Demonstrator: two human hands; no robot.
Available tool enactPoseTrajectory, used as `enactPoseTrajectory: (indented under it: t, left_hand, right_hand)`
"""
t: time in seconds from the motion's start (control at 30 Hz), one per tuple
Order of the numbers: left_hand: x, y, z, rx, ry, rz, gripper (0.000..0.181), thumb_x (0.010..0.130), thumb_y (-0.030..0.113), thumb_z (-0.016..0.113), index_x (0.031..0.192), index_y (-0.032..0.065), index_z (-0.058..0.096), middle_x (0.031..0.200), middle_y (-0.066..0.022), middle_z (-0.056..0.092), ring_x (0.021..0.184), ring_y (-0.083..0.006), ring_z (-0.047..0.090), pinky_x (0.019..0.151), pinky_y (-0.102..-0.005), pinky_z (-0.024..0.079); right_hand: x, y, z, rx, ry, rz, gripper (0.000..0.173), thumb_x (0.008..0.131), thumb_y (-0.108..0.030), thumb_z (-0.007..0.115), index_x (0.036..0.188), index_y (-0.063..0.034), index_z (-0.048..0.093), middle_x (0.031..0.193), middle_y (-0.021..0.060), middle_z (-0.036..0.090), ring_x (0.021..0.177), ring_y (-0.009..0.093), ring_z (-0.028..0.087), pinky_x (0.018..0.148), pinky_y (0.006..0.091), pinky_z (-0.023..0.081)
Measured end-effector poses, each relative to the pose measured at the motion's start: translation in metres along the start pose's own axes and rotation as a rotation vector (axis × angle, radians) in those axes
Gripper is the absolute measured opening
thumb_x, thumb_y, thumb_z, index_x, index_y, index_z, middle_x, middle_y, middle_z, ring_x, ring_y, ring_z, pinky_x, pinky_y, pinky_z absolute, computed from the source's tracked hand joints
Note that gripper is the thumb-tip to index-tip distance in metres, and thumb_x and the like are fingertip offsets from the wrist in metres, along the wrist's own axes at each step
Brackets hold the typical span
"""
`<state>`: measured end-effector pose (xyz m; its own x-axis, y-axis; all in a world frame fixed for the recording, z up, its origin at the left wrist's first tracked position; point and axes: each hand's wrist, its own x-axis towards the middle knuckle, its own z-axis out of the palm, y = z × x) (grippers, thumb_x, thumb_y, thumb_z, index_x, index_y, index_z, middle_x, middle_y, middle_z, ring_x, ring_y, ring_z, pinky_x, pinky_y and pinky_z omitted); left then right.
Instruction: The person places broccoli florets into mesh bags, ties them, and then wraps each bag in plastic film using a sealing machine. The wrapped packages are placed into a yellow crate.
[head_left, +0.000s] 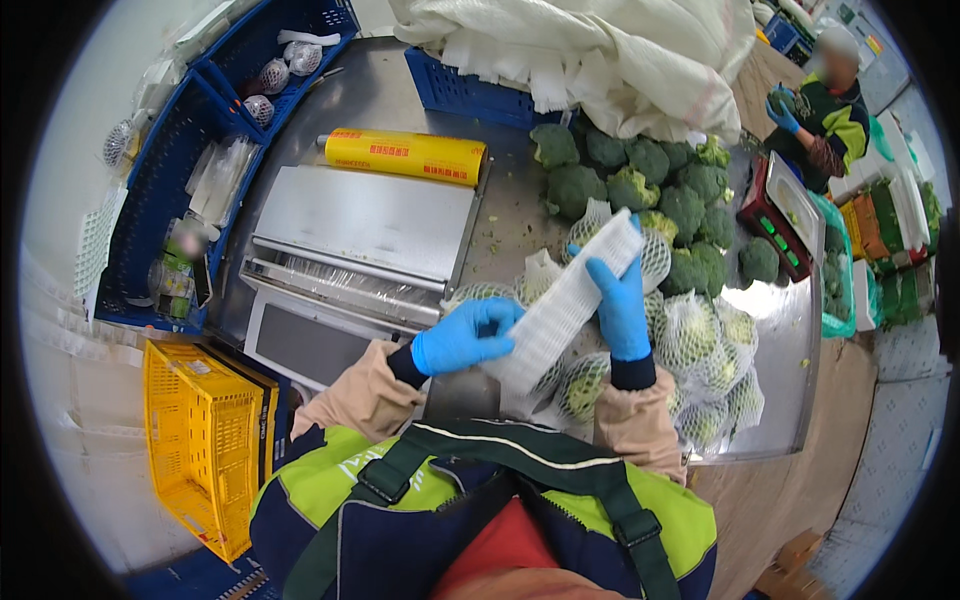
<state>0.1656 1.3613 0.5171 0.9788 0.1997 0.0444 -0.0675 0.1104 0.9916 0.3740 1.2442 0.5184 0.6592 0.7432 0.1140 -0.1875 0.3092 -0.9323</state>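
Observation:
A flattened white foam net sleeve (566, 307) stretches slantwise between my two blue-gloved hands. My right hand (622, 304) grips its upper end, thumb in front and fingers partly hidden behind it. At the lower end, the thumb and fingertips of my left hand (465, 337) pinch the sleeve's edge. Beneath and around the sleeve lie several broccoli heads in white foam nets, among them a netted head (583, 386) close to my right wrist and a group of netted heads (694, 330) to the right. Bare broccoli heads (682, 202) are heaped just beyond my right hand.
On the left of the metal table (375, 71) stands a film wrapping machine (364, 225) with a yellow film roll (405, 156). Blue crates (161, 187) line the left edge. A white woven sack (600, 60) drapes over another crate. A scale (780, 214) and a co-worker (825, 112) holding broccoli are at right.

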Motion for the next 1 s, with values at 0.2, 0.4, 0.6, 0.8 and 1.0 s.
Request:
enactPoseTrajectory:
  t: [0.2, 0.4, 0.6, 0.8, 1.0]
  left_hand:
    - [-0.030, -0.012, 0.022, -0.448, -0.084, 0.019, 0.021, 0.091, 0.018, 0.056, 0.105, 0.0034, 0.054, 0.111, -0.0071, 0.055, 0.094, -0.0172, 0.053, 0.083, -0.0300, 0.044]
    - [0.011, -0.015, 0.074, -0.499, 0.304, 0.169, 0.068, 0.087, 0.009, 0.063, 0.145, 0.0095, 0.027, 0.137, -0.0097, 0.042, 0.116, -0.0187, 0.051, 0.095, -0.0323, 0.046]
    - [0.019, -0.042, 0.084, -0.348, 0.256, -0.089, 0.045, 0.085, 0.007, 0.066, 0.127, 0.0067, 0.050, 0.104, -0.0005, 0.060, 0.089, -0.0108, 0.059, 0.081, -0.0254, 0.051]
    - [0.041, -0.033, 0.044, -0.850, 0.069, -0.179, 0.026, 0.094, 0.019, 0.055, 0.117, 0.0061, 0.060, 0.084, 0.0028, 0.064, 0.070, -0.0065, 0.059, 0.069, -0.0221, 0.051]
    - [0.122, 0.013, -0.002, -0.952, 0.226, -0.354, 0.035, 0.093, 0.021, 0.054, 0.122, 0.0027, 0.053, 0.111, -0.0098, 0.063, 0.092, -0.0165, 0.061, 0.087, -0.0309, 0.048]
  right_hand:
    - [-0.045, 0.004, 0.005, 0.280, 0.091, 0.143, 0.030, 0.088, -0.006, 0.062, 0.118, -0.0056, 0.056, 0.104, 0.0037, 0.062, 0.087, 0.011, 0.060, 0.076, 0.0235, 0.052]
    - [-0.087, 0.023, 0.032, -0.400, 0.013, -0.282, 0.021, 0.082, -0.009, 0.067, 0.103, -0.0059, 0.070, 0.092, 0.0079, 0.061, 0.095, 0.021, 0.056, 0.083, 0.0304, 0.043]
    - [-0.081, 0.008, 0.007, -0.128, 0.204, -0.123, 0.017, 0.089, -0.011, 0.062, 0.101, -0.0015, 0.068, 0.081, 0.0022, 0.062, 0.073, 0.012, 0.055, 0.066, 0.0246, 0.044]
    - [-0.055, -0.001, -0.043, 0.612, 0.047, 0.646, 0.027, 0.096, -0.024, 0.051, 0.115, -0.0065, 0.059, 0.104, 0.0062, 0.065, 0.093, 0.019, 0.063, 0.084, 0.0327, 0.051]
    - [0.015, -0.050, -0.064, 0.276, -0.249, 0.430, 0.050, 0.079, -0.005, 0.062, 0.127, -0.0003, 0.049, 0.124, 0.0137, 0.057, 0.110, 0.028, 0.058, 0.095, 0.0389, 0.047]
